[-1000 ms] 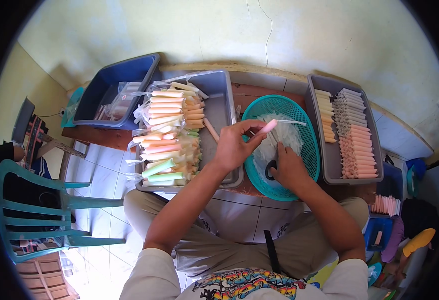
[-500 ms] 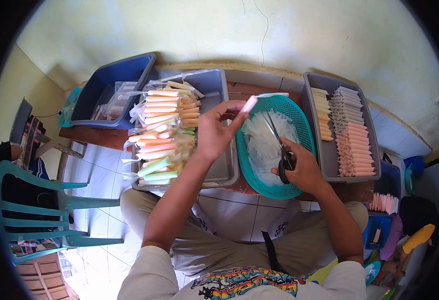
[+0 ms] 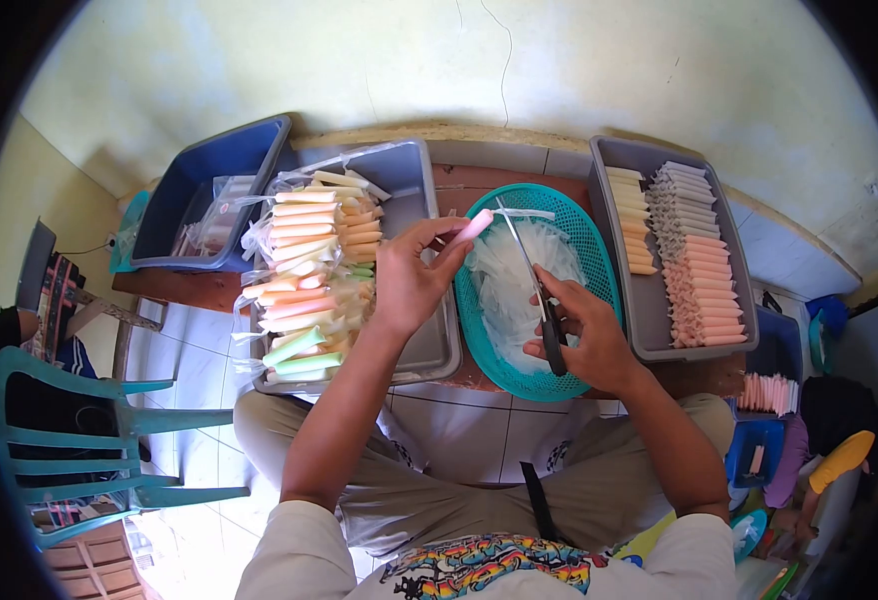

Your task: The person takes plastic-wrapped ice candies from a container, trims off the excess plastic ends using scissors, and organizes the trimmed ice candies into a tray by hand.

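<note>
My left hand [image 3: 409, 280] pinches a pink stick-shaped ice pop [image 3: 474, 231] in clear plastic, tilted up to the right. Its clear plastic tail [image 3: 531, 213] stretches rightward over a turquoise mesh basket [image 3: 614, 275]. Fingers of my right hand [image 3: 594, 340] are in the black handles of a pair of scissors [image 3: 522, 250]. The blades point up and reach the tail close to the ice pop's end; whether they have cut it I cannot tell. Crumpled clear plastic offcuts [image 3: 519, 295] lie in the basket below.
Left of the basket, a grey tub [image 3: 437, 300] holds piled orange, cream and green ice pops [image 3: 304, 235]. On the right, another grey tub [image 3: 649, 345] has neat rows of them [image 3: 709, 285]. A blue tub [image 3: 184, 185], a green chair [image 3: 69, 440] and another person [image 3: 839, 465] are around.
The scissors have moved up and left to the plastic tail, their blades closer together. My left hand has shifted slightly left and down, with more of the ice pop showing.
</note>
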The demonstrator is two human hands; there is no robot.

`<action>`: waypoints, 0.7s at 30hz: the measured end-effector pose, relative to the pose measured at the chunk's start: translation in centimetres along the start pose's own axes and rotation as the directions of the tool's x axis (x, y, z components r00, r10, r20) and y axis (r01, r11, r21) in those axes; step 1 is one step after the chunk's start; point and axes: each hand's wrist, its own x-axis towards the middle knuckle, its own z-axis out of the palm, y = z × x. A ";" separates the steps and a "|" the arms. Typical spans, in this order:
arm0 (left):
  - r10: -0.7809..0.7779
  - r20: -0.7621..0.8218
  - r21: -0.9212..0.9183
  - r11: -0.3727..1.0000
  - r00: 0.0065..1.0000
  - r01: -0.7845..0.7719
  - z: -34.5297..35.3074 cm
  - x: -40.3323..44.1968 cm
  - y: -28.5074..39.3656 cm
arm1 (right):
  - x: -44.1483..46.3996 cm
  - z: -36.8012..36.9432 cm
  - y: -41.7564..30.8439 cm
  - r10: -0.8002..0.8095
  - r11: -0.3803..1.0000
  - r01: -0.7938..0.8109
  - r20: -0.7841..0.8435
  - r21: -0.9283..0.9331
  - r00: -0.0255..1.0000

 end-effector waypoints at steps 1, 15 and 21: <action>0.046 -0.002 0.031 0.998 0.999 -0.046 0.1 -0.1 0.0 | 0.1 0.1 0.2 -0.003 1.000 0.003 0.000 0.011 1.000; 0.176 0.059 0.087 0.980 0.983 -0.181 0.6 -0.6 1.6 | 0.3 1.0 0.9 0.039 0.989 -0.032 -0.052 0.142 0.998; 0.156 0.076 0.074 0.984 0.985 -0.162 0.7 -0.6 1.7 | 0.4 1.3 1.1 0.064 0.979 -0.051 -0.060 0.200 0.996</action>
